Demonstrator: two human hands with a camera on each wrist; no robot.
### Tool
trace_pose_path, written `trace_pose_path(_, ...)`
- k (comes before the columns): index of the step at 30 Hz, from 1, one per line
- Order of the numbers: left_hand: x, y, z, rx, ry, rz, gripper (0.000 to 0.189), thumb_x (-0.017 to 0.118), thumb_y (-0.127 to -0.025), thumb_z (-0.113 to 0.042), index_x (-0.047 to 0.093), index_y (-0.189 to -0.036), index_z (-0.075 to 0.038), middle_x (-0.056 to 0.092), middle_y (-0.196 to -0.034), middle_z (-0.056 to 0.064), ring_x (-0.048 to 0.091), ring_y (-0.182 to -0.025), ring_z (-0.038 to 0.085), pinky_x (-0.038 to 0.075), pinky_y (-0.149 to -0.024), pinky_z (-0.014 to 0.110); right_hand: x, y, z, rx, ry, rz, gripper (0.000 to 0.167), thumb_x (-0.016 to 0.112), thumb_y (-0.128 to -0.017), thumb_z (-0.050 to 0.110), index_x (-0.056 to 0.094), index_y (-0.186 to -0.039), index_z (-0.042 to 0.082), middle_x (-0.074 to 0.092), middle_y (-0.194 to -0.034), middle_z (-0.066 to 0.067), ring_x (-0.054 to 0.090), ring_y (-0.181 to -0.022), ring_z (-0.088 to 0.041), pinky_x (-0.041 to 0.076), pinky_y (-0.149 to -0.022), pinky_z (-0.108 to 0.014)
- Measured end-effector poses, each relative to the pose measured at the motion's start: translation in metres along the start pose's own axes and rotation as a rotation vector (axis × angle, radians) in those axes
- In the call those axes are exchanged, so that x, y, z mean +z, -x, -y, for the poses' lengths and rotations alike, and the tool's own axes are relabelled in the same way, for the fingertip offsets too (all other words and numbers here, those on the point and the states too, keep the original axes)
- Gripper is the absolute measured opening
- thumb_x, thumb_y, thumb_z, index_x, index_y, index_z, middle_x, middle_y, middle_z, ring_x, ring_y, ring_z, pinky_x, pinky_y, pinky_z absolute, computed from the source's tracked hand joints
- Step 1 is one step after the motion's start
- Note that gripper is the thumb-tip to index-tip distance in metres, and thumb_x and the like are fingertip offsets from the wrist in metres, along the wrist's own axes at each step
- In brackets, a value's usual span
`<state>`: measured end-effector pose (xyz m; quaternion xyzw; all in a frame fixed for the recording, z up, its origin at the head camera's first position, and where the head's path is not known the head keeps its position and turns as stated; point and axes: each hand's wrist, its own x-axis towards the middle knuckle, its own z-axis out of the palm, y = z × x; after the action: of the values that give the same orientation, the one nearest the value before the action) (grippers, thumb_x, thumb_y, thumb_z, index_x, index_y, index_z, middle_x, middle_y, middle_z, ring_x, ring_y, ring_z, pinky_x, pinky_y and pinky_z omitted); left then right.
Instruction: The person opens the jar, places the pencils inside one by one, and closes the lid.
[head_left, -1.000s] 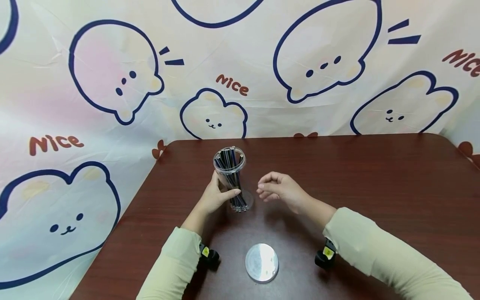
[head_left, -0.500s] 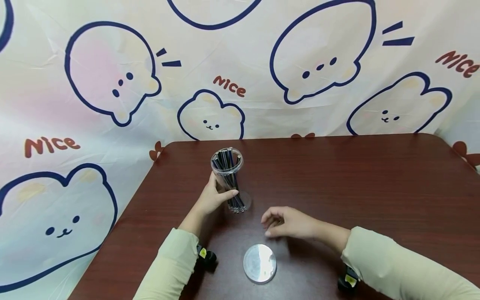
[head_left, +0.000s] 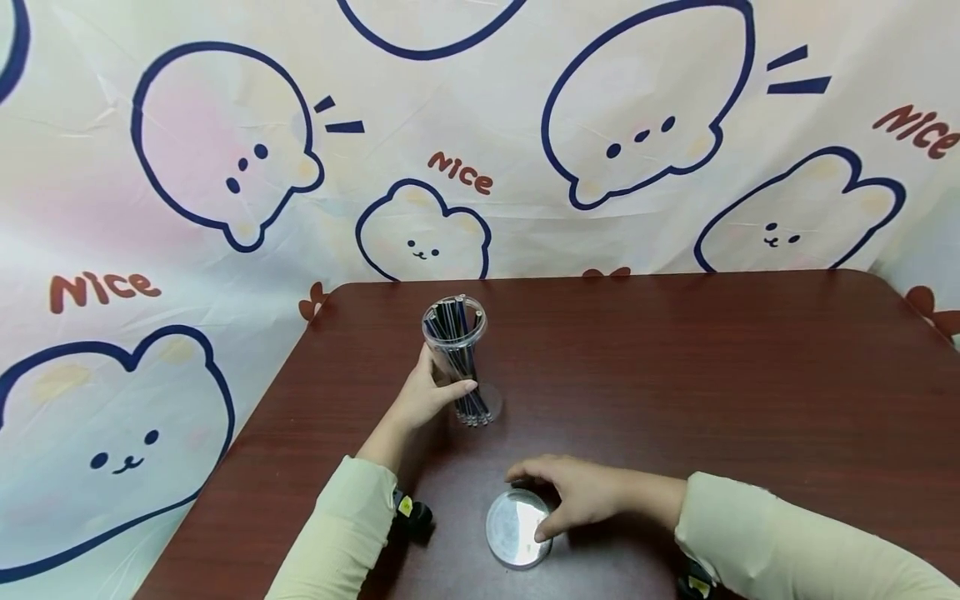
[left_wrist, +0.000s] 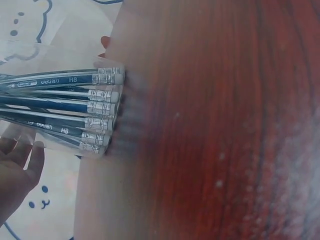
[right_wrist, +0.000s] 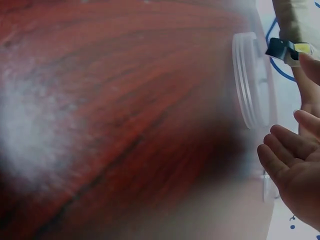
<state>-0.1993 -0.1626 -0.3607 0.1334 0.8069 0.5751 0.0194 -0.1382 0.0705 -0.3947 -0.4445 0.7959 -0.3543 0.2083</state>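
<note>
My left hand (head_left: pixel 420 400) holds a clear plastic jar (head_left: pixel 454 341) upright on the table, thumb along its near side. Dark pencils (head_left: pixel 467 362) fill it, eraser ends down. In the left wrist view the pencils (left_wrist: pixel 47 106) show "HB" and silver ferrules through the plastic, with my left fingers (left_wrist: pixel 35 162) against the wall. Flat on the table nearer me lies a round clear lid (head_left: pixel 513 527). Over its right side hovers my right hand (head_left: pixel 588 492), thumb and fingers spread. The right wrist view shows the lid (right_wrist: pixel 245 80) apart from my right hand (right_wrist: pixel 297 167).
A dark red-brown wooden table (head_left: pixel 675 367) lies under everything. Behind it hangs a pale backdrop (head_left: pixel 517 108) printed with cartoon bears. Each wrist carries a small black camera, such as the left one (head_left: pixel 414 515).
My right hand has come from beside the jar, down toward me, to the lid, and its thumb and fingers have spread. The left hand and the jar stay put.
</note>
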Motion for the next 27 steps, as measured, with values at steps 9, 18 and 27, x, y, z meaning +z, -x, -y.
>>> trace_pose_path(9,-0.001,0.001,-0.002,-0.016,-0.013,0.008,0.077,0.063,-0.074,-0.004,0.013,-0.132,-0.006,0.030,-0.130,0.020,0.031,-0.117,0.029,0.024,-0.095,0.044,0.007,0.000,-0.002,-0.072,0.129,0.051,0.066,0.075,-0.063,0.026,0.044,-0.119,0.011,0.046,-0.116,0.003,0.040,-0.107,-0.010,0.033,-0.088,-0.028)
trace_pose_path(18,-0.003,-0.005,0.016,-0.017,-0.025,0.011,0.080,0.067,-0.073,-0.010,0.013,-0.133,-0.007,0.030,-0.131,0.018,0.030,-0.118,0.028,0.023,-0.095,0.045,0.013,-0.003,0.001,-0.156,0.205,0.133,0.072,0.076,-0.062,0.021,0.041,-0.123,0.008,0.038,-0.128,-0.006,0.032,-0.119,-0.018,0.028,-0.094,-0.031)
trace_pose_path(27,-0.003,-0.010,0.031,0.024,-0.037,-0.011,0.083,0.069,-0.072,-0.015,0.013,-0.133,-0.014,0.032,-0.131,0.012,0.033,-0.116,0.024,0.026,-0.093,0.045,0.017,-0.004,0.000,-0.197,0.239,0.134,0.073,0.076,-0.061,0.018,0.041,-0.124,0.008,0.037,-0.130,-0.006,0.031,-0.120,-0.015,0.028,-0.094,-0.028)
